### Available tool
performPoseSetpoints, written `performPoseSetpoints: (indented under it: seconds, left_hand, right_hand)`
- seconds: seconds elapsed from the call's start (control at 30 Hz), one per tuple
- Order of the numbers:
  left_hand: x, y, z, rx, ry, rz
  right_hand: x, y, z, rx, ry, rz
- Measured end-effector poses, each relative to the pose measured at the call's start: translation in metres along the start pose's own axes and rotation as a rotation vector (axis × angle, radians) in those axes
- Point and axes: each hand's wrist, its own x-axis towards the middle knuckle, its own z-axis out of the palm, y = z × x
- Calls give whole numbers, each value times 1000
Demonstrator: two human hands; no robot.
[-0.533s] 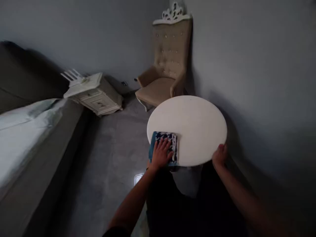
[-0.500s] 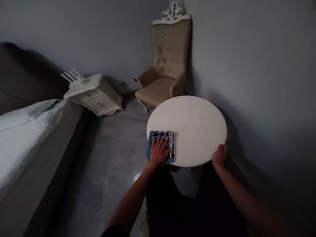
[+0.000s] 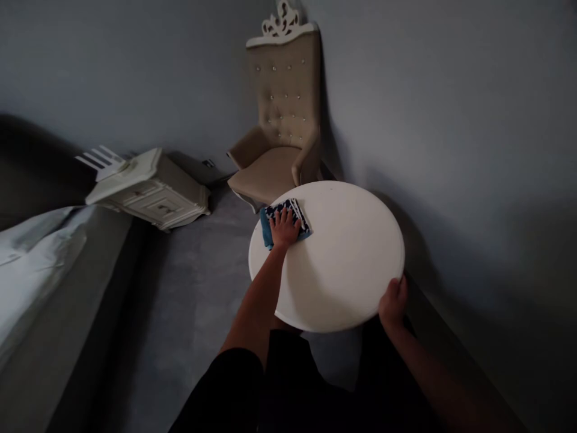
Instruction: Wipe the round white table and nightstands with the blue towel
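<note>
A folded cloth (image 3: 303, 224), patterned dark blue and white with a teal side, lies at the far left part of a round white table (image 3: 347, 252). My left hand (image 3: 285, 230) rests flat on top of it, fingers spread and pointing away from me. At the table's near right rim, my right hand (image 3: 393, 300) is closed round the edge, thumb on the upper side; its other fingers are hidden below.
Behind the table stands a tan tufted armchair (image 3: 274, 171) with a carved white crest. To the left are a white nightstand (image 3: 166, 192) and a bed (image 3: 40, 258). Grey floor (image 3: 193, 300) lies between bed and table; a wall (image 3: 451, 120) runs along the right.
My left hand and the cloth have moved away from me, from the table's near left edge to its far left. My right hand stays at the rim. The view has shifted slightly.
</note>
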Motion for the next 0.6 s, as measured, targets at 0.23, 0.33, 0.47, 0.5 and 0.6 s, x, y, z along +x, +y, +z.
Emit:
performPoseSetpoints:
  seconds: [0.23,0.33,0.47,0.5,0.6]
  left_hand:
    - [49,98,8,-57,-28,120]
    - [32,141,12,-86,-18,240]
    - [-29,177,14,-132,-5,401]
    - [-50,181,14,-142,6,445]
    - [-122,179,14,-156,43,589]
  right_hand:
    - [-3,-2,3,-4,10,51]
    - [-2,0,3,-15,15,80]
    - [2,2,1,-57,15,67]
    - [3,1,1,-67,15,61]
    - [3,-4,-1,-100,29,50]
